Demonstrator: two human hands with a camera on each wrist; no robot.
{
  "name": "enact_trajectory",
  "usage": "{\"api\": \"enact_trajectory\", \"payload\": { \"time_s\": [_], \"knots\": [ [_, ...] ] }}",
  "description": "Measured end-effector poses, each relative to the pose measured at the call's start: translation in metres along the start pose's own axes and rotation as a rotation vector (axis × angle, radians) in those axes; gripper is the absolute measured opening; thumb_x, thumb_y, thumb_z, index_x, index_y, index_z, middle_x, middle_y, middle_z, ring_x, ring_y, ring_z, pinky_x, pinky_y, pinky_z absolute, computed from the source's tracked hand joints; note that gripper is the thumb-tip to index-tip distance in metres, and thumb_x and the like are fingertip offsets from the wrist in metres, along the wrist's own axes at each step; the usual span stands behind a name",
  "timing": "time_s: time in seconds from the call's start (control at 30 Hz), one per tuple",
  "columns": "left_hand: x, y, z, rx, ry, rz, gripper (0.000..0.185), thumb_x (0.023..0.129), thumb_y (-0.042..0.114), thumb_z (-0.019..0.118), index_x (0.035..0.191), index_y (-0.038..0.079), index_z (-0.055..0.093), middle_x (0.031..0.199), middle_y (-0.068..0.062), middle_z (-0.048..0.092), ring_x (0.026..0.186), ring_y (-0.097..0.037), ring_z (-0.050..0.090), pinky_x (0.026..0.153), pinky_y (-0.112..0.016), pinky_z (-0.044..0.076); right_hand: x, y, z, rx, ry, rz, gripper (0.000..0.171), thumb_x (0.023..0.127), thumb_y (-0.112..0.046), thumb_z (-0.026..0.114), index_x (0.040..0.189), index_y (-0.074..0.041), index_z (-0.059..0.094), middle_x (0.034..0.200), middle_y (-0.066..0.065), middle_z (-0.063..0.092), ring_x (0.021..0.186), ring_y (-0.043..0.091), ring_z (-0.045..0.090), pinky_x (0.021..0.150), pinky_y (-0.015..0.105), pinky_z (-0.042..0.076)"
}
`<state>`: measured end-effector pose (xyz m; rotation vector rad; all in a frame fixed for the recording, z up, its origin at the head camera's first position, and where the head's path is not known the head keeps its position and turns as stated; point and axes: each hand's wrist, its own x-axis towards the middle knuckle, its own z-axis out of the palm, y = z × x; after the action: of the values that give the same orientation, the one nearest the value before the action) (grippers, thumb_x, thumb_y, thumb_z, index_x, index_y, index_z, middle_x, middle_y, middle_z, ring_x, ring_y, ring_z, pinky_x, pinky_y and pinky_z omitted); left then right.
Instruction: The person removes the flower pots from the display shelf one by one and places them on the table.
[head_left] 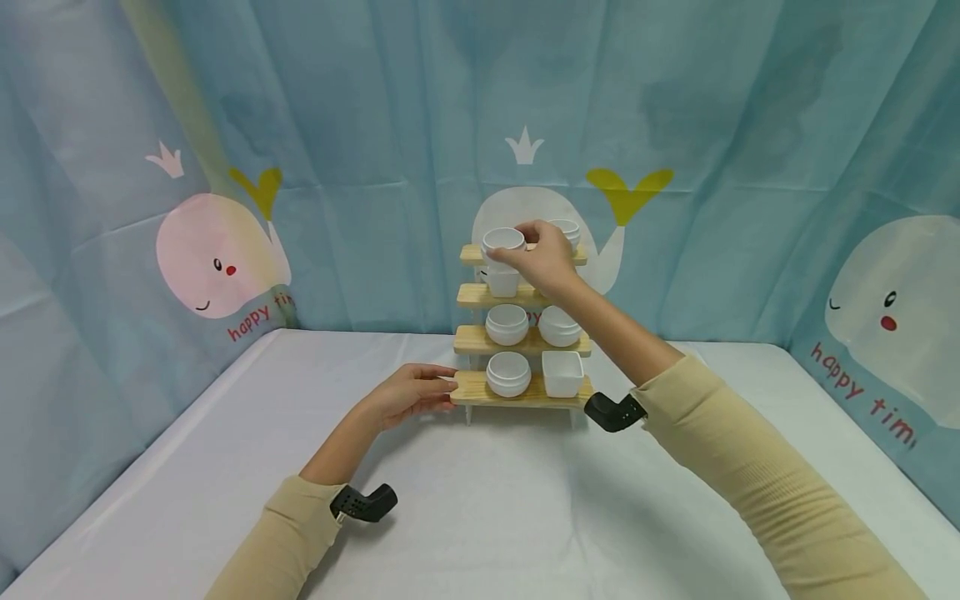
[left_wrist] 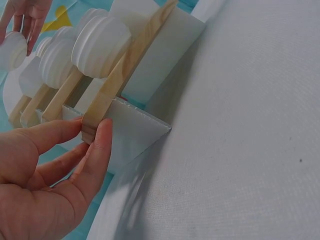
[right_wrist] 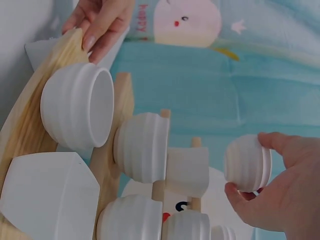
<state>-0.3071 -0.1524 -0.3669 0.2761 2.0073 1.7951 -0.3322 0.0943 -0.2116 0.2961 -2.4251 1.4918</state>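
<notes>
My right hand [head_left: 546, 257] holds a small white round cup [right_wrist: 247, 162] by its rim and base, between thumb and fingers. In the right wrist view that cup hangs in the air, apart from the stand's upper shelves. My left hand [head_left: 408, 393] pinches the left end of the lowest wooden shelf [left_wrist: 107, 97], thumb on one face and fingers on the other. That shelf carries a round ribbed cup [head_left: 508, 375] and a square cup [head_left: 562, 373]. Two round cups [head_left: 507, 325] stand one shelf higher, and a square cup [head_left: 502, 282] above them.
The stepped stand has pale side panels [left_wrist: 135, 125] and rests on a white-covered table [head_left: 480, 508]. On the top shelf's right side is another round cup [head_left: 567, 233]. A blue printed curtain [head_left: 360, 250] hangs behind. Black wrist cameras [head_left: 363, 503] sit at both sleeves.
</notes>
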Motion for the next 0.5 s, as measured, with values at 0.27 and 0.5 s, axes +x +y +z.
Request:
{"api": "enact_trajectory", "payload": {
  "time_s": [0.27, 0.5],
  "knots": [
    [0.002, -0.001, 0.0, -0.002, -0.012, 0.011, 0.051, 0.107, 0.005, 0.06, 0.151, -0.016, 0.043, 0.116, -0.013, 0.069, 0.089, -0.009, 0.072, 0.083, -0.022, 0.064, -0.007, 0.003, -0.005, 0.038, -0.009, -0.008, 0.059, 0.095, -0.021, 0.081, 0.143, 0.003, 0.056, 0.139, 0.018, 0.06, 0.119, 0.03, 0.058, 0.097, 0.038, 0.056],
    [0.003, -0.002, 0.0, -0.003, -0.013, 0.015, 0.051, 0.107, 0.005, 0.059, 0.151, -0.016, 0.042, 0.116, -0.012, 0.069, 0.088, -0.009, 0.071, 0.083, -0.021, 0.064, -0.014, 0.004, -0.007, 0.069, -0.032, -0.006, 0.059, 0.096, -0.02, 0.08, 0.145, 0.002, 0.054, 0.142, 0.017, 0.059, 0.122, 0.031, 0.059, 0.101, 0.041, 0.056]
  ]
}}
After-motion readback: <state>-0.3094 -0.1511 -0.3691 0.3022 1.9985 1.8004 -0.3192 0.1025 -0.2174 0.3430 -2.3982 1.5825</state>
